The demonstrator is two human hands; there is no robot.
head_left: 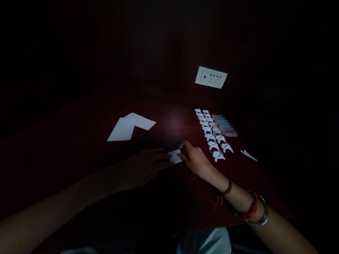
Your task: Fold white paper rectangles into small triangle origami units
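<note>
A small white piece of folded paper (174,156) lies low over the dark red table between my two hands. My right hand (194,158) pinches its right edge, thumb on the near side and index finger bent behind. From the left, my left hand (145,165) reaches in with fingers stretched out and slightly apart, fingertips resting on the paper's left part. This hand is in deep shadow and wears a ring. Right of my right hand, small folded paper figures (208,137) stand in two slanting rows.
Two white paper sheets (120,129) overlap at the left. A phone-like object (225,125), pixelated, lies beside the paper figures. Thin white paper strips (249,155) are further right. A socket panel (211,77) is on the back wall. The table's (212,215) near edge is by my knees.
</note>
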